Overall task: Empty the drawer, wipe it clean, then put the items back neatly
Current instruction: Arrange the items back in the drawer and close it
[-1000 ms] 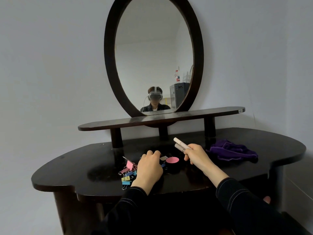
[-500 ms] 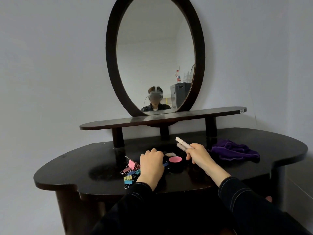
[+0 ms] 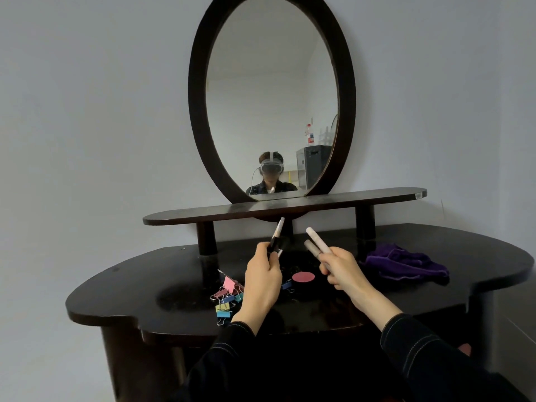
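Note:
My left hand (image 3: 262, 278) is raised above the dark dressing table (image 3: 145, 288) and grips a few slim makeup sticks (image 3: 277, 236), black and white, pointing up. My right hand (image 3: 342, 269) holds two pale tubes (image 3: 317, 243) angled up and left. Below the hands lie a pile of coloured binder clips (image 3: 227, 297) and a round black compact with a pink pan (image 3: 303, 277). A purple cloth (image 3: 404, 264) lies crumpled to the right. The drawer is hidden under the tabletop.
An oval mirror (image 3: 271, 94) in a dark frame stands behind a raised narrow shelf (image 3: 284, 206) on two posts. A pale wall closes the back and the right side. The tabletop has a wavy front edge.
My left hand has risen from the tabletop items, now holding makeup sticks upright. My right hand stays in about the same place with its two tubes.

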`<action>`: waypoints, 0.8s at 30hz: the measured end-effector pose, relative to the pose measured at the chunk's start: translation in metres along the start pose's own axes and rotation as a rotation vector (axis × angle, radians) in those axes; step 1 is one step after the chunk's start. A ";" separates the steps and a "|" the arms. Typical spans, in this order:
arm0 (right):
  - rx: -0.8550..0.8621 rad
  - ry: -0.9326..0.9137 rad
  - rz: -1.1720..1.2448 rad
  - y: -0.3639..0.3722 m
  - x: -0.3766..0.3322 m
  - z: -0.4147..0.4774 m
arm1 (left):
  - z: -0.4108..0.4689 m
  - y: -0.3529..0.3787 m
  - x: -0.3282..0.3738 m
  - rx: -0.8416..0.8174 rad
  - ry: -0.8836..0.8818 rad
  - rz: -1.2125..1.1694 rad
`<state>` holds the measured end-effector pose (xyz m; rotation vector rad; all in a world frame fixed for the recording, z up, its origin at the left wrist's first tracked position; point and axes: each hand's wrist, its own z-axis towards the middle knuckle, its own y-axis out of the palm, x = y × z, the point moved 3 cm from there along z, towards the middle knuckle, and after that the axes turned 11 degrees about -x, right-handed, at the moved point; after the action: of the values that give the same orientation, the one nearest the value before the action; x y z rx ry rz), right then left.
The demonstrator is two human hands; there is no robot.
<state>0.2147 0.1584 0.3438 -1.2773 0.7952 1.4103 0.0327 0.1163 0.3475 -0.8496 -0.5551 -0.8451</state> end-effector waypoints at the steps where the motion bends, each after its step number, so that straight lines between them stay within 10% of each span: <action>1: -0.037 -0.029 0.024 0.006 -0.003 -0.004 | 0.000 0.002 0.000 -0.033 0.017 -0.045; 11: -0.024 -0.191 0.224 0.016 -0.019 -0.023 | -0.006 0.020 0.016 -0.274 0.129 0.222; 24: -0.146 -0.112 0.153 0.023 -0.018 -0.026 | -0.004 0.021 0.013 -0.180 0.224 0.617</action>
<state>0.1987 0.1243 0.3522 -1.2566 0.7370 1.6737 0.0579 0.1151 0.3459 -1.0020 -0.0046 -0.4142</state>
